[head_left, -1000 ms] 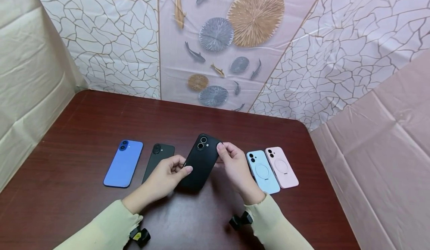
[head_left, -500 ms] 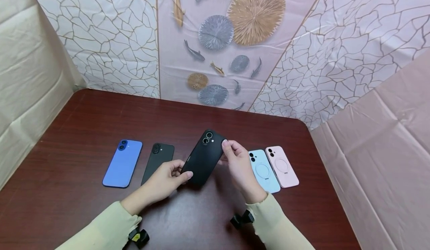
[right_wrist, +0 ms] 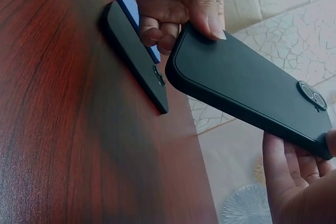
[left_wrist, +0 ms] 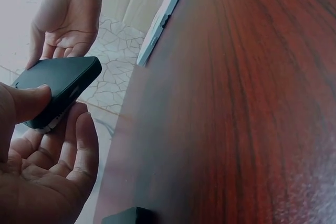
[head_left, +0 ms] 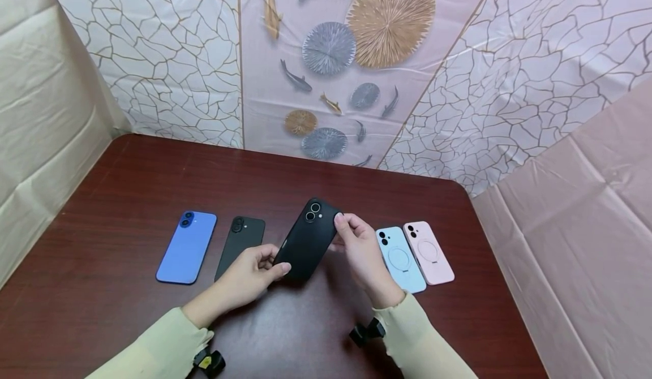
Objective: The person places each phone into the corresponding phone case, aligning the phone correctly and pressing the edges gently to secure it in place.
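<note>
Both hands hold a matte black phone case [head_left: 308, 240] above the table, its back with two silver-ringed lenses facing up. My left hand [head_left: 254, 271] grips its lower left side, thumb on the back and fingers curled beneath, as the left wrist view shows. At the upper right corner near the lenses, my right hand [head_left: 354, 240] pinches it between thumb and fingers. The right wrist view shows the case's raised edge [right_wrist: 210, 98]. I cannot tell whether a phone sits inside. A dark grey phone [head_left: 239, 243] lies beside my left hand, partly covered by it.
On the brown table [head_left: 305, 339], a blue phone [head_left: 187, 249] lies at the left. A light blue phone case [head_left: 400, 260] and a pink phone case [head_left: 429, 253], each with a ring on its back, lie right of my right hand. Patterned cloth [head_left: 326, 39] hangs behind.
The black phone case has moved slightly right and leans a little more to the right, with both hands keeping their hold. The items on the table have not moved.
</note>
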`<state>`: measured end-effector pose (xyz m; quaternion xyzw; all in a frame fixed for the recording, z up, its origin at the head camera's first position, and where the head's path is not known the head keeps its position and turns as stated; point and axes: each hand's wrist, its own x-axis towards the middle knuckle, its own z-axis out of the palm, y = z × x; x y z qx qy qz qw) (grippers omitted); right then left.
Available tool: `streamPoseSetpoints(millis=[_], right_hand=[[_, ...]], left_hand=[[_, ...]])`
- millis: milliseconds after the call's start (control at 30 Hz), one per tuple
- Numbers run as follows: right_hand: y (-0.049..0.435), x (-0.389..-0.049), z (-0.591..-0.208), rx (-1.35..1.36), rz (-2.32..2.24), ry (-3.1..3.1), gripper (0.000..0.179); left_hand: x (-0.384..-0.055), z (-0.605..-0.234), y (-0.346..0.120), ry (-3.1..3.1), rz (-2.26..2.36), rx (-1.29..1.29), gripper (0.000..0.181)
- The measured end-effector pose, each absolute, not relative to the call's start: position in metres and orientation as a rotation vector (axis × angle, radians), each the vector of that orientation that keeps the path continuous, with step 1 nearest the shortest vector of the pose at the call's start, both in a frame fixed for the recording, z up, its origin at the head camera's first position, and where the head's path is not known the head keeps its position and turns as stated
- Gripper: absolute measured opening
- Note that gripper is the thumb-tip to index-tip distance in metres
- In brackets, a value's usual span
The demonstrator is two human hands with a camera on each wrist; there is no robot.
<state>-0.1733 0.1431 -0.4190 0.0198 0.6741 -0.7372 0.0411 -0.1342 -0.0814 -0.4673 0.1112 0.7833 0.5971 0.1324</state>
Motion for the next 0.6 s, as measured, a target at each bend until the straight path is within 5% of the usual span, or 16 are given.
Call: streamPoseSetpoints(millis=[600], right_hand=[[0.1439, -0.176, -0.4229, 0.114, -2.235, 2.048, 0.024]], left_hand=[[-0.1323, -0.4684, -0.0818, 2.197, 1.776, 0.388, 0.022]])
